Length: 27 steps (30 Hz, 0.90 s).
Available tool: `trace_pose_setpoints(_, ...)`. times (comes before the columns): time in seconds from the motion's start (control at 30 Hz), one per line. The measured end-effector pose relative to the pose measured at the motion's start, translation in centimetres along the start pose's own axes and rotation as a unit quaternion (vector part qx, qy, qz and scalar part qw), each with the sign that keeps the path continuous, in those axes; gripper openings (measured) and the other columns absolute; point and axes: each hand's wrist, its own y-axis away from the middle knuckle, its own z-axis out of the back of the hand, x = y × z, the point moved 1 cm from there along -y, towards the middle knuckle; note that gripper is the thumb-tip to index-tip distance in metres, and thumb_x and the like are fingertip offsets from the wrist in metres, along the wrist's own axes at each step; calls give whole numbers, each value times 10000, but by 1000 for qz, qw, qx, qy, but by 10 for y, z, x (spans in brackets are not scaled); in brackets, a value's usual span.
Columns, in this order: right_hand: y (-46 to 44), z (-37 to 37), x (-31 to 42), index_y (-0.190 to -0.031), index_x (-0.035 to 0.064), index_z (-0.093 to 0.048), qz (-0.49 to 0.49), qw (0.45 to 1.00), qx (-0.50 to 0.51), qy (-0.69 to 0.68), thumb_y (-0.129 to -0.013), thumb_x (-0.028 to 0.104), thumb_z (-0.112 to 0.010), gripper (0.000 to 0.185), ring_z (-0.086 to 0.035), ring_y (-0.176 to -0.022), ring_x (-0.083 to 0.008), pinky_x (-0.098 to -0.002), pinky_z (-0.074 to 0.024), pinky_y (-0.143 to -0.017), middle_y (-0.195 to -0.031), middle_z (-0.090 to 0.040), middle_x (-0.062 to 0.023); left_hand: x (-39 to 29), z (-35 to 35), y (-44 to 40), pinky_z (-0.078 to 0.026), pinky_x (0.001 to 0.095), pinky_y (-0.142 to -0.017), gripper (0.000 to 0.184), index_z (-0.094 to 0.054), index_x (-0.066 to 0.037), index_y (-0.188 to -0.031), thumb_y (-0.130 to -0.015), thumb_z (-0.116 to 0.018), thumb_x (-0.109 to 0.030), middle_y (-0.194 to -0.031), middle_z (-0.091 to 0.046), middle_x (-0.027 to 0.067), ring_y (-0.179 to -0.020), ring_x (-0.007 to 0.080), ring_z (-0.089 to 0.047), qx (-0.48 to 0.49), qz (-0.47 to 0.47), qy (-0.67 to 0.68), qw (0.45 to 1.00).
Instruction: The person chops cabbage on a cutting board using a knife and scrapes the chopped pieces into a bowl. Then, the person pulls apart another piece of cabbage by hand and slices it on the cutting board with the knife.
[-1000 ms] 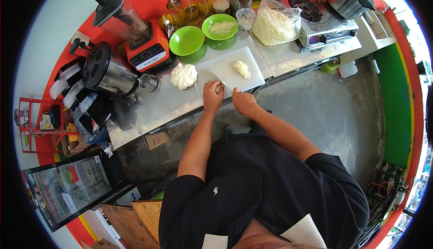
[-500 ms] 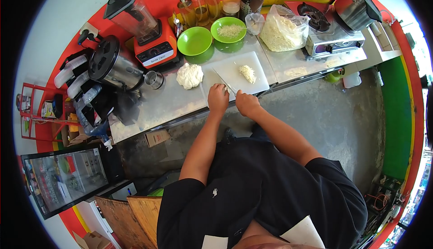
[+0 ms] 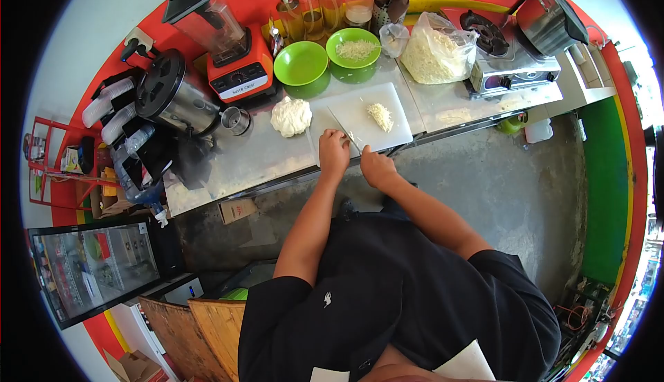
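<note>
Right hand [image 3: 377, 168]: gripping knife [image 3: 344, 125] over chopping board [image 3: 393, 102]
Left hand [image 3: 334, 148]: beside knife, grip unclear
Green bowl [image 3: 335, 41]: pale shreds [image 3: 357, 50]
Plastic bag [image 3: 447, 34]: pale shreds
Edge: board along counter's [image 3: 238, 166] front; steel stretches left

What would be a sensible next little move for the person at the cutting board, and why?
Probably a short slicing stroke with the knife: the right hand holds it over the cutting board, the left hand is close beside the blade, and a pile of white shreds lies on the same board. Whatever the left hand may grip is too hidden to tell.
</note>
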Motion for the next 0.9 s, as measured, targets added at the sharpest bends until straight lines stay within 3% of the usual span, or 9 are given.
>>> trace_pose_setpoints(0.2, -6, 11, 1, -1057, -10, -490, -7, 999, 20, -31, -961, 100, -523, 150, -729, -939, -419, -495, -584, -810, -976, -722, -272, -11, 10, 8, -478, 432, -909, 159, -729, -30, -941, -793, -758, -78, -1037, -617, 131, -1022, 357, -588, -20, -9, -33, 999)
trace_pose_setpoints(0.27, -4, 17, 1, -1075, -11, -478, 8, 999, 40, 10, -965, 99, -521, 161, -732, -924, -417, -494, -585, -805, -966, -727, -263, -15, 15, 6, -490, 431, -906, 184, -754, -43, -974, -811, -731, -124, -1067, -623, 121, -1021, 355, -588, 11, -2, -85, 996)
trace_pose_setpoints(0.4, 2, 7, 6, -1081, -14, -496, -30, 998, 46, -13, -957, 87, -535, 165, -731, -942, -411, -482, -586, -815, -986, -725, -266, -11, 18, 7, -506, 441, -894, 233, -771, -50, -1012, -812, -701, -147, -1085, -633, 122, -1030, 356, -594, 52, 30, -61, 996)
trace_pose_setpoints(0.5, -8, 13, 5, -1095, -19, -506, -21, 998, 40, -42, -942, 76, -563, 189, -725, -970, -413, -479, -586, -825, -1004, -720, -271, -9, 23, -4, -518, 446, -887, 264, -774, -48, -1028, -793, -686, -128, -1083, -646, 145, -1020, 366, -611, 97, 24, -66, 993)
trace_pose_setpoints(0.57, -8, 22, 6, -1097, -17, -502, 2, 999, 38, -10, -934, 68, -575, 197, -721, -985, -416, -486, -585, -823, -1012, -715, -276, -7, 27, -13, -521, 420, -954, 274, -769, -89, -1082, -832, -657, -103, -1177, -614, 123, -1105, 371, -571, 228, 12, -146, 963)
trace_pose_setpoints(0.9, -19, 12, 3, -1064, -21, -496, 25, 999, 34, -9, -877, 36, -640, 243, -732, -930, -413, -473, -592, -793, -963, -723, -269, -2, 26, -10, -518, 425, -965, 293, -769, -91, -1085, -815, -682, -21, -1172, -619, 129, -1098, 381, -584, 205, 11, -116, 972)
